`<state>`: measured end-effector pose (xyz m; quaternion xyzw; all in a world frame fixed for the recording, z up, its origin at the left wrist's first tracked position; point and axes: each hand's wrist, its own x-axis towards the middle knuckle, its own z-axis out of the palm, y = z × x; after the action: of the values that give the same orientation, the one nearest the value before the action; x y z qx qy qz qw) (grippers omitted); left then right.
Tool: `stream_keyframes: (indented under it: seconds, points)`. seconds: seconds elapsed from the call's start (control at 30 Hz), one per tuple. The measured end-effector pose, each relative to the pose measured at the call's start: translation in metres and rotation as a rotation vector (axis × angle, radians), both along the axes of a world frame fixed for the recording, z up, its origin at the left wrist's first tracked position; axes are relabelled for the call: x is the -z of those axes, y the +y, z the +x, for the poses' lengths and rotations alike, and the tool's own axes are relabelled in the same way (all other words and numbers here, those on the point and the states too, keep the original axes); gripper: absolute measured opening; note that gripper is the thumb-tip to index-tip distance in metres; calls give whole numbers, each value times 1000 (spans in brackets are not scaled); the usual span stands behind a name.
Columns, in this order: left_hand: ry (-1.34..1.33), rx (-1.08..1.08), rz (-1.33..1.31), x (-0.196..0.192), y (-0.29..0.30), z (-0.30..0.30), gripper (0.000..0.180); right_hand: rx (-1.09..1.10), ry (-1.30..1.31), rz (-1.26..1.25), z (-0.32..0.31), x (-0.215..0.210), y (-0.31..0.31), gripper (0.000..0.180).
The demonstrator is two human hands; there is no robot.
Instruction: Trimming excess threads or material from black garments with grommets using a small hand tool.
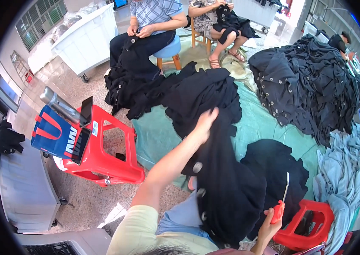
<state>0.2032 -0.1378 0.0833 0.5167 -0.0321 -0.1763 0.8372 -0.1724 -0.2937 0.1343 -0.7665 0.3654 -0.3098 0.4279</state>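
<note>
A black garment (231, 187) with a row of round metal-coloured buttons hangs over my lap, reaching away from me toward a heap of black garments (201, 93) on the floor. My left hand (206, 123) is stretched far forward, its fingers closed on the upper part of this garment. Low on the right, my right hand (269, 225) grips a red-handled tool (278, 211). Its thin metal shaft points up and bends at the tip, clear of the cloth. More black cloth (273, 161) lies just beyond the tool.
On the left, a red stool (116, 163) carries a blue bag (54, 134), a steel flask (63, 108) and phones. Another red stool (311, 225) stands at right, near grey-blue garments (350, 165). A large black pile (307, 80) lies beyond. Two people sit ahead, handling black garments.
</note>
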Motion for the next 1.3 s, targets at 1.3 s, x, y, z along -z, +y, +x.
stream_keyframes:
  seconds: [1.3]
  points:
    - [-1053, 562, 737, 21, 95, -239, 62, -48, 197, -536, 70, 73, 30, 31]
